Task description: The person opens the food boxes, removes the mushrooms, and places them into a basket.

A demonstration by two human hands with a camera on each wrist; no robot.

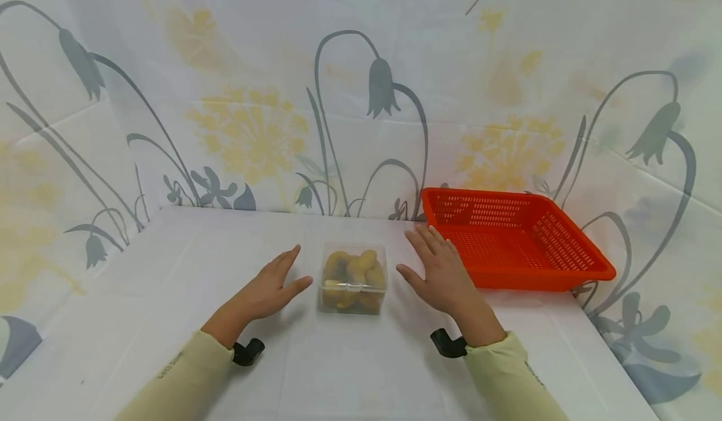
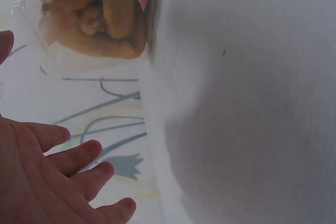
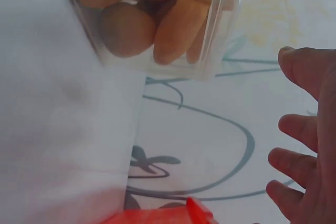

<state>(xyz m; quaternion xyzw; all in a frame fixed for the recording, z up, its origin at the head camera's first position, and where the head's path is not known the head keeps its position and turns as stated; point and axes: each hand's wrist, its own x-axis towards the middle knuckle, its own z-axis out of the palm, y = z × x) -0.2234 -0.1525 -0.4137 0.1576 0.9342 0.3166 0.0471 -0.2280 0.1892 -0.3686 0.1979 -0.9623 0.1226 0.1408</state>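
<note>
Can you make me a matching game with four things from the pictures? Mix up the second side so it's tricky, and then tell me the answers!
Things:
1. basket
2. box
3. left hand
4. sleeves

Clues:
A. to the left of the box, holding nothing
B. pale yellow-green
C. see-through, with yellow-brown pieces inside
D. bright orange-red, with lots of little holes

Right pairs: 1-D, 2-C, 3-A, 4-B

Free table (image 1: pixel 338 371) before plastic box (image 1: pixel 353 287), red basket (image 1: pixel 536 279) obstructing right
</note>
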